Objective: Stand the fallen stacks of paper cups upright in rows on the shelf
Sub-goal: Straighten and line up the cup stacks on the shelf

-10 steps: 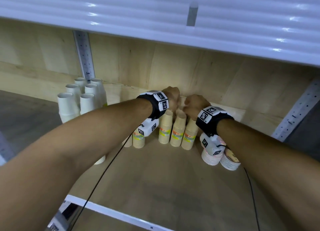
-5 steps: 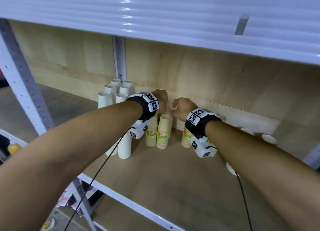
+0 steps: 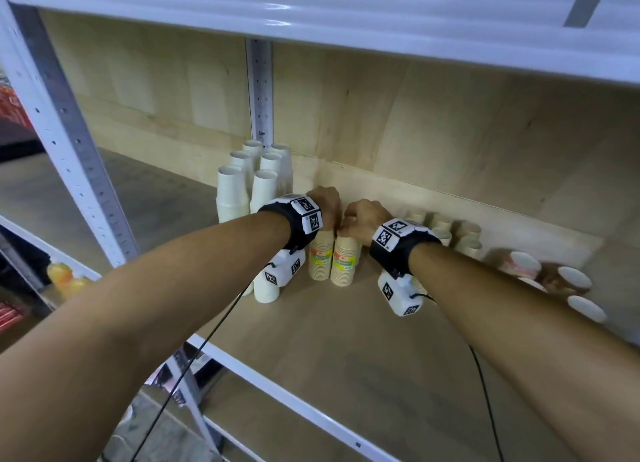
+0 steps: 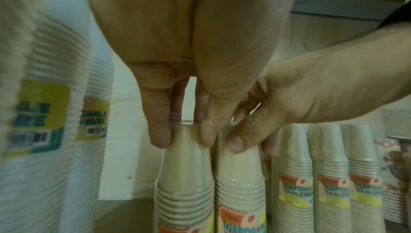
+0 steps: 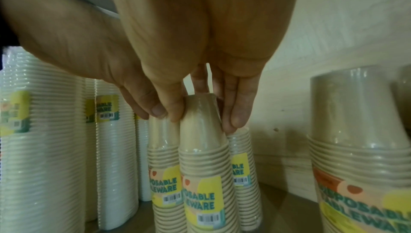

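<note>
Head camera looks forward and down into shelf (image 3: pixel 346 340) from above forearms. Wrist cameras sit close under palms, facing fingertips; both share tan cup stacks (image 4: pixel 240 175).

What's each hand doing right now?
Left hand: fingers pinch the top of a tan cup stack.
Right hand: fingers pinch the neighbouring tan stack.

Since one second ago, the three tan cup stacks under the hands separate: two tan stacks (image 3: pixel 334 259) now stand together at the left hand (image 3: pixel 325 203), and the third is hidden behind the right wrist. The right hand (image 3: pixel 363 219) now sits lower. More stacks (image 3: pixel 464 235) appear at the right.
</note>
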Demonstrator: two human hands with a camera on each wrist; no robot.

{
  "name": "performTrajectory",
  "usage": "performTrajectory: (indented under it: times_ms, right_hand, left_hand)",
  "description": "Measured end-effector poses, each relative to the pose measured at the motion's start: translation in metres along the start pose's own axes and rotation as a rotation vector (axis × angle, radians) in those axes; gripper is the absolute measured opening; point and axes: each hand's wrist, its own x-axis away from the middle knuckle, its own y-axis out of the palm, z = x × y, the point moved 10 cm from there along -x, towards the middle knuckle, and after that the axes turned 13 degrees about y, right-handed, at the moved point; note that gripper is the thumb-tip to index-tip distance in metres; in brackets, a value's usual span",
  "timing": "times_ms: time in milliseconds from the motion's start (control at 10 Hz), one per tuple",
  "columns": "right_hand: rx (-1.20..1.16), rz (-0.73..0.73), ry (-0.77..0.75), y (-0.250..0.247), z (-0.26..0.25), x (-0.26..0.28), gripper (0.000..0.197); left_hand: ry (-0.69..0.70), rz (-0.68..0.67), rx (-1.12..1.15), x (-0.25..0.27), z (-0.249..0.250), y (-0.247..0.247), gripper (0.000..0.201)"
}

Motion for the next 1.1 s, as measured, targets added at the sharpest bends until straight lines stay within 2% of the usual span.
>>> performTrajectory:
  times_ms: [100, 200, 300, 400, 500, 700, 800, 900, 1100]
  right_hand:
    - [-0.017, 0.012, 0.006, -0.001, 0.001, -0.001, 0.025]
    - [-0.012, 0.016, 0.011, -0.003, 0.003, 0.002, 0.032]
    - [-0.017, 0.025, 0.012, -0.004, 0.007, 0.003, 0.028]
    - [-0.038, 0.038, 0.026, -0.009, 0.013, 0.010, 0.026]
    - [-0.044, 0.059, 0.041, -0.014, 0.020, 0.018, 0.038]
    - [-0.068, 0.076, 0.101, -0.028, 0.043, 0.035, 0.049]
    - [-0.030, 0.106, 0.116, -0.042, 0.056, 0.049, 0.049]
    - [-0.021, 0.119, 0.155, -0.051, 0.072, 0.061, 0.042]
    - [0.006, 0.109, 0.221, -0.059, 0.101, 0.076, 0.034]
  left_hand:
    - [-0.009, 0.074, -0.045, 0.001, -0.006, -0.001, 0.038]
    - [-0.025, 0.062, -0.103, -0.001, -0.010, -0.001, 0.008]
    - [0.000, 0.089, -0.169, 0.005, 0.000, -0.007, 0.029]
    - [0.009, 0.107, -0.149, 0.008, 0.005, -0.009, 0.032]
    - [0.042, 0.093, -0.142, 0.013, 0.016, -0.009, 0.033]
    - [0.135, 0.051, -0.136, 0.017, 0.046, -0.008, 0.033]
    - [0.168, 0.069, -0.099, 0.015, 0.063, -0.009, 0.028]
    - [0.199, 0.065, -0.072, 0.007, 0.077, -0.003, 0.035]
    - [0.272, 0.033, -0.046, 0.000, 0.109, 0.007, 0.032]
